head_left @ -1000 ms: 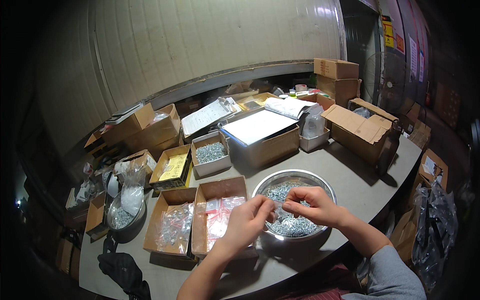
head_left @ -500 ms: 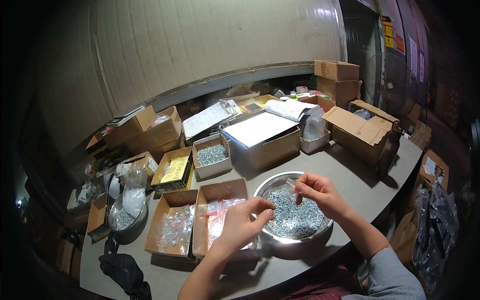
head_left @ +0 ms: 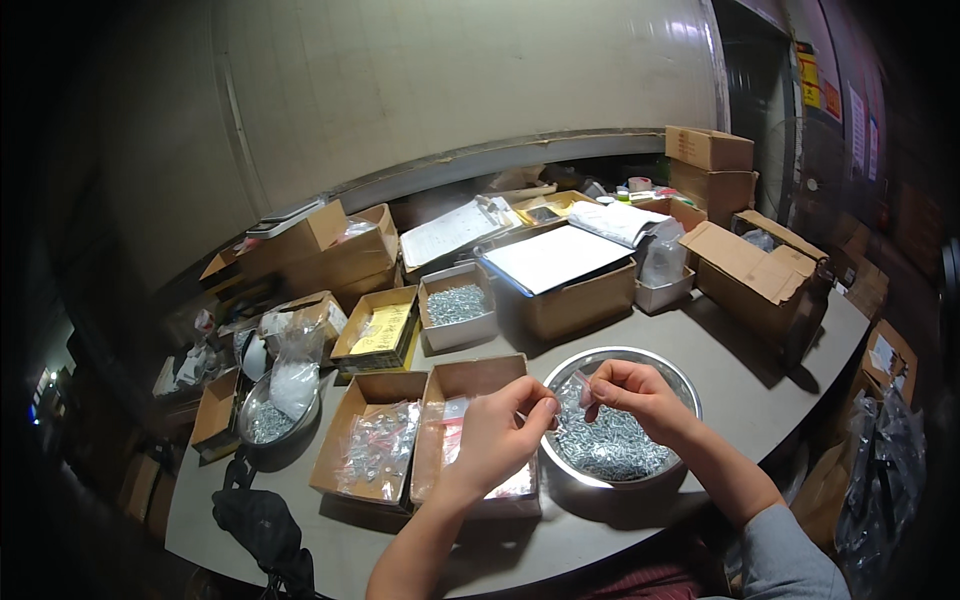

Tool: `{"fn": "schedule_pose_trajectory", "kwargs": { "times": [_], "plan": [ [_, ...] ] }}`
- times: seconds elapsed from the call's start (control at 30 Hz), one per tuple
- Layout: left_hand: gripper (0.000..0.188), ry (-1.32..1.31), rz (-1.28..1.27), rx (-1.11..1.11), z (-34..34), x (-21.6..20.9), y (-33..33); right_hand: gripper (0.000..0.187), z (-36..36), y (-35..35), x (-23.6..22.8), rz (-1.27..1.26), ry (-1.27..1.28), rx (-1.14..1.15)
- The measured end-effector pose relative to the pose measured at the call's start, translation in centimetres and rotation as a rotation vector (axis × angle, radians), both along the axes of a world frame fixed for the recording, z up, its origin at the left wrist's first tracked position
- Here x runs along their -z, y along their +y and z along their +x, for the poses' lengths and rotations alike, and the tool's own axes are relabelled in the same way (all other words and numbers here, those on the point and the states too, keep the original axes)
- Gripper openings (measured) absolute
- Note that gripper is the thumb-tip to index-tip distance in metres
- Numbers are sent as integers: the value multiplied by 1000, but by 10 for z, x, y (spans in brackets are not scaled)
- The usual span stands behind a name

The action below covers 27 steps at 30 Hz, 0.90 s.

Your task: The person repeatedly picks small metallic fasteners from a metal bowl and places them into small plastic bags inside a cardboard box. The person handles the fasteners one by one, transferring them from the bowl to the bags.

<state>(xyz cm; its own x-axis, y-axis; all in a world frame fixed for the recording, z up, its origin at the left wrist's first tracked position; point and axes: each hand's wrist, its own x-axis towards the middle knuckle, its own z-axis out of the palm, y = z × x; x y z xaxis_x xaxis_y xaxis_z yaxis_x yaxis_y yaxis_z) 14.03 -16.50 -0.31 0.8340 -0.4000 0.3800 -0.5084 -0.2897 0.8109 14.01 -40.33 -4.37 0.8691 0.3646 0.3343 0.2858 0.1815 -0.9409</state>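
Note:
A steel bowl (head_left: 690, 392) full of small silvery screws (head_left: 612, 450) stands on the table in front of me. Above its far left part, my right hand (head_left: 640, 400) pinches a small clear plastic bag (head_left: 578, 385), which shows only partly. My left hand (head_left: 503, 432) hovers at the bowl's left rim with thumb and forefinger pressed together; whatever lies between them is too small to make out. Under that hand sits a cardboard box (head_left: 470, 378) of red-edged clear bags. Beside it, another box (head_left: 392, 384) contains clear bags with small metal parts (head_left: 380, 445).
Behind are a white box of screws (head_left: 458, 305), a yellow-papered box (head_left: 382, 328) and a carton under a white board (head_left: 555, 258). A second bowl (head_left: 270, 420) with a plastic bag is at left, near a black cloth item (head_left: 262, 525). An opened carton (head_left: 755, 270) stands at right.
My left hand's thumb and forefinger have closed together, and the hand is nearer the right one. The view has shifted, so the table's things sit farther right in the picture.

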Motion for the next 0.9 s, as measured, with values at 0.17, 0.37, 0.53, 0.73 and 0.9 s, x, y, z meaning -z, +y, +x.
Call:
{"fn": "schedule_pose_trajectory", "kwargs": {
  "times": [0.17, 0.37, 0.53, 0.73, 0.9],
  "plan": [
    [15, -404, 430, -451, 25, -10, 47, 24, 23, -8, 7, -339, -75, 139],
    [23, -58, 951, -1023, 27, -34, 132, 30, 40, -44, 26, -543, 50, 100],
    [28, -37, 975, -892, 40, -22, 124, 38, 32, -54, 25, -1145, -210, -86],
    [44, -8, 1058, -67, 53, 26, 56, 42, 18, -50, 31, -1178, -525, -289],
    [33, 186, 1188, 45, 48, 44, 41, 31, 15, -45, 44, -1084, -327, -448]
  ]
}}
